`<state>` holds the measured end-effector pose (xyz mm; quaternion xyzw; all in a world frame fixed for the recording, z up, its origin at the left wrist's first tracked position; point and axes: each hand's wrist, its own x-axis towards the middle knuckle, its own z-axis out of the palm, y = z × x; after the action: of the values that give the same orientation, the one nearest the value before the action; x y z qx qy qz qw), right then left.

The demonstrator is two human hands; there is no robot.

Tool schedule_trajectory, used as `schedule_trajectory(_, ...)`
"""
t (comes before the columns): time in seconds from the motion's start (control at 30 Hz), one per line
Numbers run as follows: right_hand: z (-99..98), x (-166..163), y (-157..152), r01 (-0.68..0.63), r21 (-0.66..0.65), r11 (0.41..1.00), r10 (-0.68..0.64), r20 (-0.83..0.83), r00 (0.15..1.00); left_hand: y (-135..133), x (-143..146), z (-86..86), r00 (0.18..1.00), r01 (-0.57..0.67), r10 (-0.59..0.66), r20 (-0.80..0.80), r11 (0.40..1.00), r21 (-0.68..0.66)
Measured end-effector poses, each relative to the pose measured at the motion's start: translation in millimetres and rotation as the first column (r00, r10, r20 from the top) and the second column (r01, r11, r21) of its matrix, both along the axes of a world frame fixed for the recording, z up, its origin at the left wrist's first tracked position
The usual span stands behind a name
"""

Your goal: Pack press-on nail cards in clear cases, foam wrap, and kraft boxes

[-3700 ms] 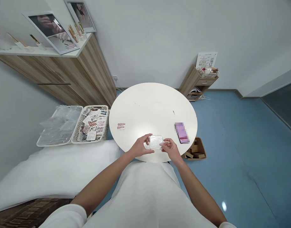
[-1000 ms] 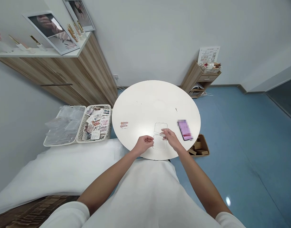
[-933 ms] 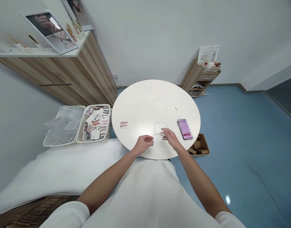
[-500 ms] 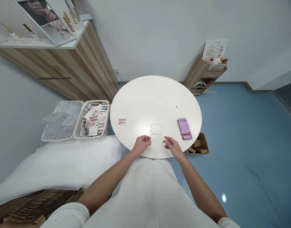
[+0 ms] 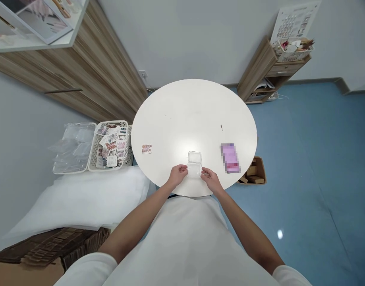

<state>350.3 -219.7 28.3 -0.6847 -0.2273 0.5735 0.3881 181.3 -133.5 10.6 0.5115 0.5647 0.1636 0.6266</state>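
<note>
A small clear plastic box (image 5: 194, 170) lies with its hinged lid folded open on the round white table (image 5: 194, 103), close to the near edge. My left hand (image 5: 178, 175) pinches the box's left side, thumb and fingers together at its edge. On the opposite side, my right hand (image 5: 211, 178) grips the right edge in the same way. Off to the left on the tabletop is a card of press-on nails (image 5: 147, 149) in pinkish tones. A pixelated purple phone-shaped item (image 5: 230, 158) lies to the right of my right hand.
Left of the table, a white basket (image 5: 129, 149) holds many nail cards, beside another basket (image 5: 89, 157) of clear plastic cases. An open cardboard box (image 5: 263, 171) with small boxes stands below the table's right side. A small dark object (image 5: 221, 127) lies on the tabletop.
The view has shifted, with the table appearing larger and higher. Both hands have closed in on the sides of the clear box, the right hand most visibly.
</note>
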Motion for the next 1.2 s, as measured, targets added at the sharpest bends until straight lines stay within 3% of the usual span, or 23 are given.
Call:
schedule_trajectory(0.33,-12.9,17,20,-0.11,-0.083,0.99,0.111,0.0,0.994,-1,12,-15.3,0.985,-0.049,0.06,-0.163,0.996,0.072)
schedule_trajectory(0.57,-25.5,17,16,-0.168,-0.124,0.978,0.167,-0.015,0.986,-10,13,-22.7,0.965,-0.062,0.084,-0.248,0.994,0.095)
schedule_trajectory(0.93,-30.2,17,15,-0.207,-0.102,0.973,0.207,-0.01,0.978,-23,5,-19.2,0.971,-0.074,0.093,-0.22,0.993,0.092)
schedule_trajectory(1.07,-22.1,14,16,-0.15,-0.092,0.984,0.16,0.109,0.981,-23,-6,-14.2,0.97,-0.003,0.032,-0.241,0.993,0.12)
schedule_trajectory(1.2,-5.9,3,24,-0.147,0.014,0.989,0.135,0.307,0.942,-3,-41,-4.2,0.937,0.134,-0.04,-0.346,0.958,0.254)
